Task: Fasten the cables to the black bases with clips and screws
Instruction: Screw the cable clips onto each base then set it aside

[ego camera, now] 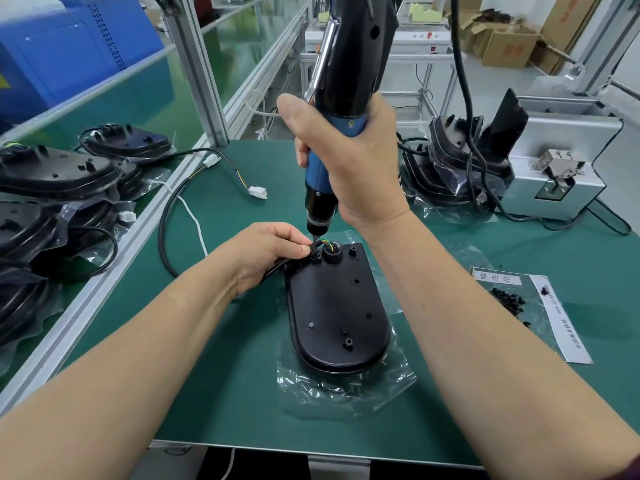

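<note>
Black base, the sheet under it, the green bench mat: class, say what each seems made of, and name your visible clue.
Black base: probably moulded plastic, satin finish; raised bosses and soft highlights along its rounded rim.
Sheet: thin clear plastic film; it crinkles and glints.
Green bench mat: likely rubber or vinyl, matt; flat, even colour, no weave visible.

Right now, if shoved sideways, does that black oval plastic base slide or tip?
Probably slides: the black oval plastic base lies on a clear plastic bag, likely slick on the green mat. Tipping seems unlikely: low, wide. The left hand pinching the black cable at its rim and the right hand with its blue electric screwdriver on it likely steady it.
</note>
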`<state>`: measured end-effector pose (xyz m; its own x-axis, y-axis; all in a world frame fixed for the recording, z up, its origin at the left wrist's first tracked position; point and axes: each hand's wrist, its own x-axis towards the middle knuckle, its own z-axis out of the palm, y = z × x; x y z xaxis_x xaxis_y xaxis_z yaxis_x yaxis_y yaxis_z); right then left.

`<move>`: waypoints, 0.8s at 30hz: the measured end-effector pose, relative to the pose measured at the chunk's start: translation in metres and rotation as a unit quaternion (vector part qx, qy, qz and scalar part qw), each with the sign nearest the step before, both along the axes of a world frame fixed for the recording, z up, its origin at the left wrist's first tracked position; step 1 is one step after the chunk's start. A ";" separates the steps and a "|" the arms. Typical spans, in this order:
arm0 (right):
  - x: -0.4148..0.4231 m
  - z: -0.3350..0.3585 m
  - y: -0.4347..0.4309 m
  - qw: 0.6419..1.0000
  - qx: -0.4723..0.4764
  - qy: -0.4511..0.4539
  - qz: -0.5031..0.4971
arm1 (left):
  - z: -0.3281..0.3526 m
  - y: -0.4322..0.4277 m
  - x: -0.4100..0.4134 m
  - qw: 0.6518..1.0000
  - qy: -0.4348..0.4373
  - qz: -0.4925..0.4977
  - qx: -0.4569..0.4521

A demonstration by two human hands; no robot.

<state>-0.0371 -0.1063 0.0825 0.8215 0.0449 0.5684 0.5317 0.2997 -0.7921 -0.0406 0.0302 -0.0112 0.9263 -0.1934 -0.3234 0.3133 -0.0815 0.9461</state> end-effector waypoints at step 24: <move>0.001 0.002 0.005 0.998 -0.045 0.001 0.033 | -0.001 -0.001 -0.001 1.000 -0.005 0.009 0.007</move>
<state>-0.0361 -0.1009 0.0841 0.8161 0.1497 0.5582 0.5116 0.2623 -0.8182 -0.0412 0.0292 -0.0124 0.9331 -0.1718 -0.3160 0.3046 -0.0902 0.9482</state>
